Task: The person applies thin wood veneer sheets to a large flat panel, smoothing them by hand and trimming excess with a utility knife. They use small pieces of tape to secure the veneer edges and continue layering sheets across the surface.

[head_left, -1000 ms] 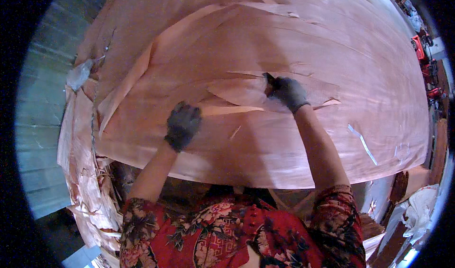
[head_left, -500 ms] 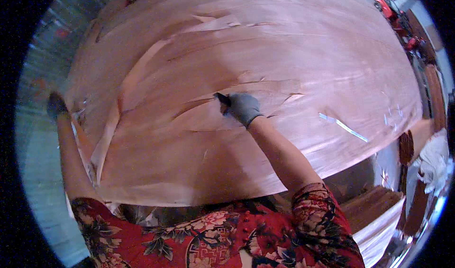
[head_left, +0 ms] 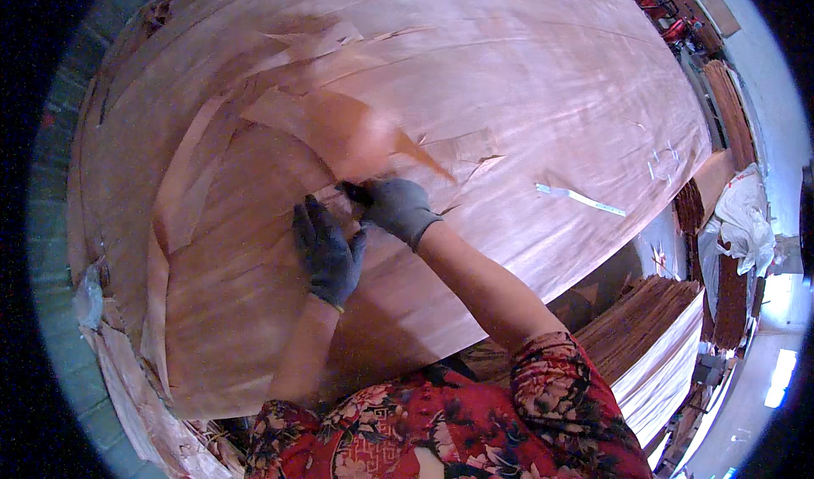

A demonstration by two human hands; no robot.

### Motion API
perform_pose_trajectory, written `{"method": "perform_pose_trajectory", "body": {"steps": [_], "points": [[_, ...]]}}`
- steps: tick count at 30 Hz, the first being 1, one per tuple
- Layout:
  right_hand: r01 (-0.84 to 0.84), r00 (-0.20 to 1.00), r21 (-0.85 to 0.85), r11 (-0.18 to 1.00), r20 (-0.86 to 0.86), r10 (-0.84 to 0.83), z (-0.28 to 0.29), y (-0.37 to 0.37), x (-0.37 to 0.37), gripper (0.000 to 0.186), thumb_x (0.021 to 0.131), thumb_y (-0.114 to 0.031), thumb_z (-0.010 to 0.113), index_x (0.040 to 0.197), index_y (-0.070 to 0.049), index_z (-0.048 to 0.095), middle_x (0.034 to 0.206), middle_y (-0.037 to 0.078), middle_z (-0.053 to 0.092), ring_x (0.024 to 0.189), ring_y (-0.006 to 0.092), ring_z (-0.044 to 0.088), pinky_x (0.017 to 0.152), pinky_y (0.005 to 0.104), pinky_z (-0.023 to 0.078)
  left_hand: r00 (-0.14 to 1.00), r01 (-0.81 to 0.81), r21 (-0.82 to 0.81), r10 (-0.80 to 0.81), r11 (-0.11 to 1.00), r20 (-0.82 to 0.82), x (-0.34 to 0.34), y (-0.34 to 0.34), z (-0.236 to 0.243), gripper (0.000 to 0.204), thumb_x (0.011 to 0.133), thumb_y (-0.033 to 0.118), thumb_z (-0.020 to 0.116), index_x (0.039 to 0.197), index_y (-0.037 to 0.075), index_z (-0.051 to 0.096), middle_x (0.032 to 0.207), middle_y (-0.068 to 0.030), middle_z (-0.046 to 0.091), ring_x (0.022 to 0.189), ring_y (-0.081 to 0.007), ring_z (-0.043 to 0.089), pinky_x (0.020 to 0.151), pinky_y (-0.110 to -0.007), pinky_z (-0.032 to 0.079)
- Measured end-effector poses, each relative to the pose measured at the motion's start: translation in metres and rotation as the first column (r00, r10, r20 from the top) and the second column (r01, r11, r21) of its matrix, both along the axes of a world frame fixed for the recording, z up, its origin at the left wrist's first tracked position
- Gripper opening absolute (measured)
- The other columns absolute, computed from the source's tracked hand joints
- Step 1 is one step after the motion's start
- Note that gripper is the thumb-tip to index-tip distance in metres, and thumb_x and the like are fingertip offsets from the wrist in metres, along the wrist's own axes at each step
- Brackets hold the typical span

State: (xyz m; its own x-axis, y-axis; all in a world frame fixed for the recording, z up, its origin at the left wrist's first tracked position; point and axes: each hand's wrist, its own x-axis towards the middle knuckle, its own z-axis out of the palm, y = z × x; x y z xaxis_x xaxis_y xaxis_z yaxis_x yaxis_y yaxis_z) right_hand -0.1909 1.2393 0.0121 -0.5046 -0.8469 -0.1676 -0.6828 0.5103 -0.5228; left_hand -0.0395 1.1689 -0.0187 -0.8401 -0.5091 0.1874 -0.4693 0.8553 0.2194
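Observation:
A large sheet of thin reddish-brown wood veneer [head_left: 543, 89] spreads under both hands. My right hand [head_left: 400, 211], in a grey glove, is closed at the lower end of a torn veneer piece [head_left: 352, 131]. That piece stands up from the sheet and is smeared by motion. Something dark shows at my right fingertips; I cannot tell whether it is a tool or the glove. Close beside, my left hand [head_left: 326, 254], in a dark grey glove, lies on the sheet with fingers stretched out and thumb apart.
A long loose veneer strip [head_left: 159, 284] curls along the left side. A pale tape strip [head_left: 581, 197] lies on the sheet at right. Veneer stacks [head_left: 653, 326] and white plastic sheeting [head_left: 744, 216] are at the right. Clear plastic [head_left: 89, 297] hangs at the left edge.
My left hand has come from the far left edge to beside my right hand. A torn veneer piece now stands up at my right hand. The view has shifted.

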Motion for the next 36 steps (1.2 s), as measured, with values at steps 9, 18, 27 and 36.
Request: {"method": "perform_pose_trajectory", "body": {"steps": [9, 18, 27, 36], "points": [[-0.049, 0.986, -0.342, 0.938, -0.169, -0.010, 0.008, 0.027, -0.020, 0.048, 0.080, -0.026, 0.070, 0.124, -0.014, 0.057, 0.100, 0.010, 0.068, 0.089, 0.0294, 0.065, 0.073, 0.0405, 0.052, 0.998, 0.021, -0.077, -0.025, 0.997, -0.051, 0.001, -0.002, -0.006, 0.085, 0.083, 0.046, 0.057, 0.139, -0.011, 0.027, 0.145, -0.0324, 0.026, 0.136, -0.0475, 0.022, 0.111, -0.057, 0.017], [0.554, 0.831, -0.516, 0.654, 0.391, -0.396, 0.094, -0.004, -0.205, 0.036, 0.087, -0.025, 0.066, 0.117, -0.005, 0.057, 0.072, 0.003, 0.060, 0.045, 0.0096, 0.045, 0.041, 0.0268, 0.041, 1.000, -0.018, 0.016, 0.018, 1.000, 0.009, 0.001, 0.000, -0.005, 0.087, 0.081, 0.046, 0.057, 0.139, -0.012, 0.027, 0.145, -0.0322, 0.025, 0.137, -0.0464, 0.020, 0.111, -0.058, 0.014], [-0.058, 0.898, 0.122, 0.991, -0.427, 0.105, 0.013, 0.103, -0.150, 0.054, 0.078, -0.031, 0.068, 0.129, -0.037, 0.051, 0.127, 0.008, 0.057, 0.089, 0.0298, 0.066, 0.074, 0.0395, 0.055, 0.999, -0.023, 0.003, 0.023, 1.000, 0.036, 0.002, 0.002, -0.001, 0.087, 0.083, 0.044, 0.056, 0.141, -0.011, 0.021, 0.148, -0.0315, 0.019, 0.137, -0.0486, 0.017, 0.112, -0.057, 0.013], [0.025, 0.855, -0.115, 0.993, -0.513, -0.081, 0.013, 0.124, -0.142, 0.041, 0.085, -0.029, 0.061, 0.125, -0.035, 0.056, 0.124, 0.011, 0.057, 0.087, 0.0299, 0.066, 0.067, 0.0390, 0.055, 1.000, -0.002, -0.088, 0.003, 0.996, 0.018, 0.002, 0.001, -0.012, 0.089, 0.083, 0.047, 0.053, 0.140, -0.014, 0.022, 0.146, -0.0343, 0.021, 0.138, -0.0480, 0.015, 0.112, -0.057, 0.011]]}}
